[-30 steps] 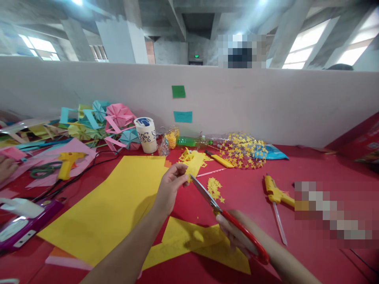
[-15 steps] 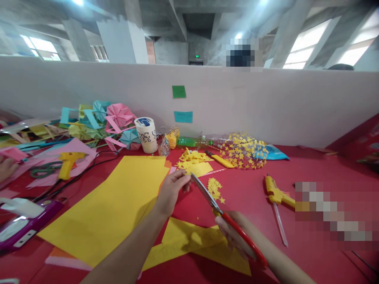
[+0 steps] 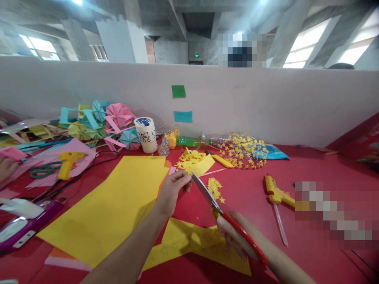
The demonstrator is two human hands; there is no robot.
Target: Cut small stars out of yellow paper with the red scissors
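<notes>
My left hand [image 3: 174, 190] pinches a small piece of yellow paper [image 3: 205, 165] between thumb and fingers; its lower edge is hidden by the fingertips. My right hand [image 3: 232, 232] is closed round the red handles of a pair of scissors [image 3: 204, 191]. The blades look nearly closed, their tips right at the left fingertips beside the paper. Just right of the blades lies a small pile of yellow paper stars [image 3: 214, 187]. Yellow paper offcuts [image 3: 180, 246] lie under my wrists, and a large yellow sheet [image 3: 118, 197] is to the left.
A yellow glue gun [image 3: 274, 191] lies right, another glue gun [image 3: 68, 163] left. Behind are a paper cup [image 3: 145, 136], a yellow cutter [image 3: 223, 161] and a clear bag of stars [image 3: 244, 152]. A power strip [image 3: 26, 227] and another person's hand [image 3: 7, 167] are at left.
The yellow paper in my left hand has turned, its far right corner now higher. Both hands and the scissors have hardly moved.
</notes>
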